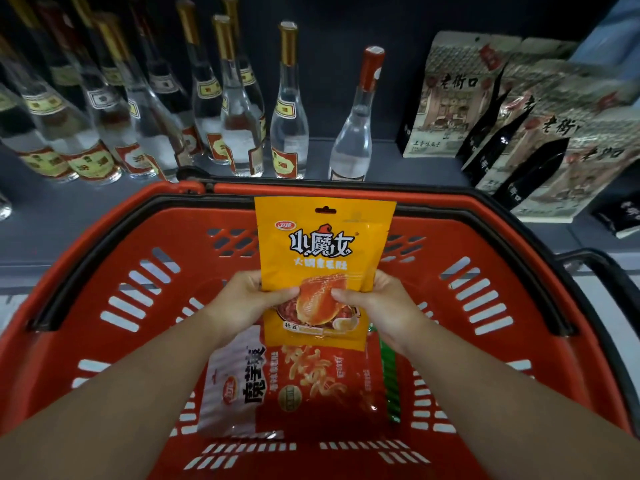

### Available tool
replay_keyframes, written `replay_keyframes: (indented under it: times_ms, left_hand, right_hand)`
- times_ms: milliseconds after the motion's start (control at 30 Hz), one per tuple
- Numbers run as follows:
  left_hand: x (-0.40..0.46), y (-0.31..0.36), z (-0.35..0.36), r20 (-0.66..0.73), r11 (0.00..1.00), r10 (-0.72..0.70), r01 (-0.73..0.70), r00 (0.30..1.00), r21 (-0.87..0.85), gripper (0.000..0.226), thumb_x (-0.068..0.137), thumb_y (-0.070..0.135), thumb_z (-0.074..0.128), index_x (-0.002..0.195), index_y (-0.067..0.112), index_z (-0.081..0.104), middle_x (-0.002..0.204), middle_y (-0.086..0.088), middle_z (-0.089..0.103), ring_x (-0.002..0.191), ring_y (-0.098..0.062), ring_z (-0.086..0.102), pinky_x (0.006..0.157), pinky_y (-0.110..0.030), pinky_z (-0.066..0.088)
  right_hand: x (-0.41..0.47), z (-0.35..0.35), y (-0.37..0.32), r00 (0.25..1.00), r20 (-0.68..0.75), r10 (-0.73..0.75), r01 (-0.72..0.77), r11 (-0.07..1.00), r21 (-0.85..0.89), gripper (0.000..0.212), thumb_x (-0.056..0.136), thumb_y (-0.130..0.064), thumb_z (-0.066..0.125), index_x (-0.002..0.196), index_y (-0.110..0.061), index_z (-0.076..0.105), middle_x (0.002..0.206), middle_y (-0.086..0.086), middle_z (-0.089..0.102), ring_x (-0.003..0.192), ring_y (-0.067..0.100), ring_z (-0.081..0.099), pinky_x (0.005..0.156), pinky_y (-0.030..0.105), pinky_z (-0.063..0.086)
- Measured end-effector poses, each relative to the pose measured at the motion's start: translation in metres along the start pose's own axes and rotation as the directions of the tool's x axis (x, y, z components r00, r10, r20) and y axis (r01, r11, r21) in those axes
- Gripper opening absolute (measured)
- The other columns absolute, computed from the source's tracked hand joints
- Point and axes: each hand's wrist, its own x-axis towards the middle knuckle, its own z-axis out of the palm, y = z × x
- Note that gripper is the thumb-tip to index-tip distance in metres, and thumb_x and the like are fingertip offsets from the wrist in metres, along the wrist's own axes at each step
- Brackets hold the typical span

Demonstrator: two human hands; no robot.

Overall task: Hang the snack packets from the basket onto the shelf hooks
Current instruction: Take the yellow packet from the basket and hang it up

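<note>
We hold the yellow-orange plastic snack packet (323,268) upright at the centre of the frame, above the red slotted plastic shopping basket (114,282), with both hands closed on its lower half: our left hand (249,299) pinches the left edge, thumb on the printed face, and our right hand (375,303) pinches the right edge the same way. The packet's long axis runs up the frame, away from us, so the small hang hole (325,210) in its top strip sits at the far end, well clear of both hands and nearest the shelf. That is what the coming move turns on, in our judgement: the hole must meet a hook, and neither hand is nearer to it than the other. No hooks can be made out anywhere; the upper part of the frame shows only clear glass bottles with gold caps (221,98) at upper left and grey-and-black printed pouches (450,98) at upper right, standing on a dark shelf. Below our hands a red-and-white snack packet (298,386) lies flat in the basket, its top edge covered by the held packet, and a green-edged item (389,375) beside it is mostly hidden.
</note>
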Motion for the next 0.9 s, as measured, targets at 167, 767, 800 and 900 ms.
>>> replay_keyframes:
  times_ms: [167, 767, 800, 900]
  left_hand:
    - [-0.018, 0.029, -0.002, -0.105, 0.998, 0.058, -0.060, 0.993, -0.018, 0.016, 0.091, 0.017, 0.062, 0.101, 0.012, 0.073, 0.093, -0.006, 0.077, 0.086, -0.028, 0.072, 0.078, -0.047, 0.059]
    - [-0.231, 0.457, -0.014, -0.081, 0.959, 0.280, -0.282, 0.957, -0.011, 0.017, 0.091, 0.011, 0.061, 0.104, 0.005, 0.071, 0.096, -0.006, 0.076, 0.088, -0.021, 0.073, 0.077, -0.037, 0.060]
    - [-0.248, 0.488, -0.016, -0.080, 0.953, 0.303, -0.303, 0.950, 0.009, 0.015, 0.091, 0.009, 0.060, 0.101, 0.005, 0.071, 0.087, 0.001, 0.077, 0.079, -0.014, 0.074, 0.070, -0.029, 0.061]
    - [-0.294, 0.577, -0.026, -0.070, 0.939, 0.345, -0.343, 0.936, 0.034, 0.019, 0.091, 0.010, 0.062, 0.104, -0.002, 0.069, 0.077, 0.003, 0.076, 0.068, -0.009, 0.073, 0.056, -0.019, 0.056]
  right_hand:
    - [-0.016, -0.004, -0.021, 0.999, -0.038, -0.025, 0.023, 0.999, -0.032, 0.020, 0.079, -0.008, 0.075, 0.096, -0.016, 0.072, 0.097, -0.002, 0.075, 0.094, 0.015, 0.070, 0.089, 0.034, 0.052]
    - [-0.247, -0.001, -0.447, 0.978, -0.081, -0.191, 0.179, 0.976, -0.127, 0.008, 0.087, -0.022, 0.068, 0.093, -0.026, 0.072, 0.112, 0.002, 0.071, 0.109, 0.027, 0.064, 0.100, 0.052, 0.045]
    - [-0.264, 0.001, -0.477, 0.976, -0.084, -0.200, 0.188, 0.974, -0.126, 0.009, 0.087, -0.022, 0.068, 0.094, -0.026, 0.072, 0.113, 0.002, 0.071, 0.109, 0.027, 0.064, 0.101, 0.052, 0.044]
    - [-0.313, 0.008, -0.562, 0.967, -0.071, -0.244, 0.236, 0.966, -0.103, 0.011, 0.088, -0.021, 0.066, 0.097, -0.020, 0.072, 0.109, 0.006, 0.073, 0.101, 0.027, 0.068, 0.097, 0.050, 0.049]
